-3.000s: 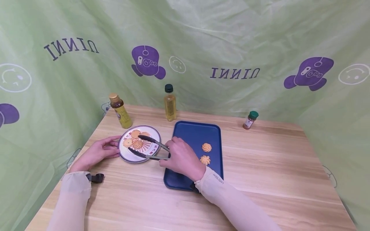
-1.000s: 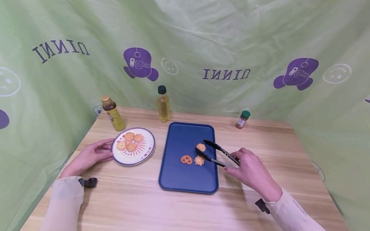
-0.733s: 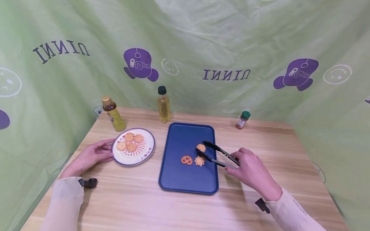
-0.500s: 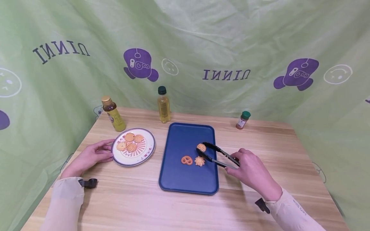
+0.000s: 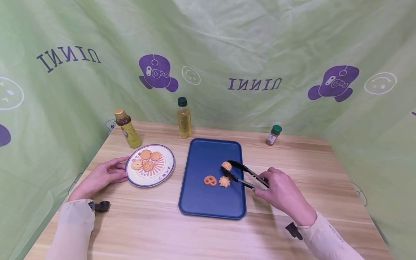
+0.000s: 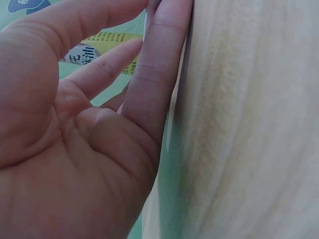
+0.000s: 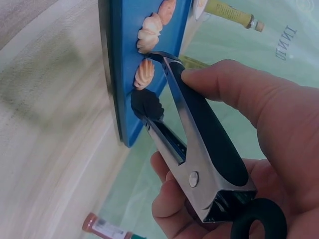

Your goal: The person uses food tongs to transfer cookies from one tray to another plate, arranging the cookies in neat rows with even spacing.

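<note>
My right hand (image 5: 281,187) grips black and silver tongs (image 7: 199,134). Their black tips lie either side of a swirled cookie (image 5: 226,165) on the blue tray (image 5: 212,148), close against it. Just nearer to me is a star-shaped cookie (image 5: 224,181), with a pretzel-shaped cookie (image 5: 210,180) to its left. Over on the left, my left hand (image 5: 100,177) has its fingers at the rim of a white plate (image 5: 164,169) with a dark edge. Several round and swirled cookies (image 5: 148,165) sit on that plate. The left wrist view shows those fingers fairly straight along the plate's edge.
Behind the plate stands a yellow-labelled bottle (image 5: 130,133) with a gold cap. A clear bottle of yellow oil (image 5: 184,122) is behind the tray's left corner. A small green-capped jar (image 5: 273,135) stands at the back right. A green printed curtain (image 5: 208,43) surrounds the wooden table (image 5: 139,224).
Three seconds ago the tongs were over the plate's cookies; my right hand has since carried them right, to the tray's swirled cookie. In the last second they barely moved. My left hand stays at the plate.
</note>
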`<state>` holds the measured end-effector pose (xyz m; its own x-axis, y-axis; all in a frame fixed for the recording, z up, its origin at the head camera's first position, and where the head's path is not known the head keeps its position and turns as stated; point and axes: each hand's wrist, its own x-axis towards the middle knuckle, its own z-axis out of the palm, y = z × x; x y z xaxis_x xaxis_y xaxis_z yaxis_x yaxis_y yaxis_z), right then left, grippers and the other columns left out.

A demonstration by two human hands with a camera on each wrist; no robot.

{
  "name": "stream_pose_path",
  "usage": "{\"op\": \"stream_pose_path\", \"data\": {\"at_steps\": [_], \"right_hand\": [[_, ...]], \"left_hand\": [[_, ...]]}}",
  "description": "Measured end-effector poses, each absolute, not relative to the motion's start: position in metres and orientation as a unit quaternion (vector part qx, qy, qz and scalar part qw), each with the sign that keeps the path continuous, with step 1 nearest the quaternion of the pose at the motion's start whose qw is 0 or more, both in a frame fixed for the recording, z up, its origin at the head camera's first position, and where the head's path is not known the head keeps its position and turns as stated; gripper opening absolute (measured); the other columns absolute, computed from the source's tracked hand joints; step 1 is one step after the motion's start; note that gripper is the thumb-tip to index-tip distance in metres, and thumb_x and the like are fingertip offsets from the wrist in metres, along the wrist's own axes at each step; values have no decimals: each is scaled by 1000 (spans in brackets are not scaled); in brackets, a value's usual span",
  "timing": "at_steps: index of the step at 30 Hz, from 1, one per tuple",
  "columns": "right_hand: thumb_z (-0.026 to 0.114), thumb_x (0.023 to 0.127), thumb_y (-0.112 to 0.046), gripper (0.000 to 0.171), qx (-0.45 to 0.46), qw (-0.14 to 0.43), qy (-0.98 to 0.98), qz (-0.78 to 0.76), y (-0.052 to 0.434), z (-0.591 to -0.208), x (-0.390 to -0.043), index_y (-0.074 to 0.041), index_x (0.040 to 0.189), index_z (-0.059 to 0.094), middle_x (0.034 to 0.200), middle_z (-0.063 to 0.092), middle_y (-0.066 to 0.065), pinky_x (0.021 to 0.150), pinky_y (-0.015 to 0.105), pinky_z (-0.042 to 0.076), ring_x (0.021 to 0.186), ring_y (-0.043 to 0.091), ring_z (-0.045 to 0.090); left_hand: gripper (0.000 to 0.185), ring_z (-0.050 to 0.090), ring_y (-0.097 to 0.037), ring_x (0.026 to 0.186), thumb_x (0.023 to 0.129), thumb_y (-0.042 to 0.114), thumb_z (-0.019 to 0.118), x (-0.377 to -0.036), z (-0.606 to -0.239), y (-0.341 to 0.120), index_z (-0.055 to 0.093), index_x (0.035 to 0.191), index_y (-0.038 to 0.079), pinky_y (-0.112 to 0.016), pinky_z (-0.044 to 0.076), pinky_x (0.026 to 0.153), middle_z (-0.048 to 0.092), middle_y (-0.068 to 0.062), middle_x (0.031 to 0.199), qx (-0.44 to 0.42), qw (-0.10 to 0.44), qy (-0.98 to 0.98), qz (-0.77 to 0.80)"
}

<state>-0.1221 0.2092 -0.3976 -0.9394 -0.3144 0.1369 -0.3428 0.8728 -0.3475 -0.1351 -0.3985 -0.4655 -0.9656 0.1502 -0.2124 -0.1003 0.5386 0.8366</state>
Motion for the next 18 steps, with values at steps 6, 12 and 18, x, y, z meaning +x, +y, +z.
{"op": "stream_pose_path", "data": {"at_steps": [6,12,18], "right_hand": [[89,83,-23,31,168,35,-967,190,205,-398,-125,-3,106,83,86,66,2,63,32,49,71,14,53],[87,85,-25,30,169,35,-966,193,196,-396,-130,-3,105,83,85,63,1,60,29,45,69,14,50],[88,87,-25,30,179,33,-962,201,182,-396,-139,-1,103,82,85,63,3,60,28,43,71,15,50]], "left_hand": [[76,71,7,111,110,25,75,-136,-465,-399,38,174,5,-13,61,96,67,-27,147,14,129,874,468],[76,71,6,110,110,25,75,-136,-466,-400,38,173,5,-13,61,95,66,-27,146,15,127,873,470],[76,72,6,111,110,24,75,-137,-466,-399,38,173,5,-14,62,96,68,-28,146,14,128,872,472]]}}
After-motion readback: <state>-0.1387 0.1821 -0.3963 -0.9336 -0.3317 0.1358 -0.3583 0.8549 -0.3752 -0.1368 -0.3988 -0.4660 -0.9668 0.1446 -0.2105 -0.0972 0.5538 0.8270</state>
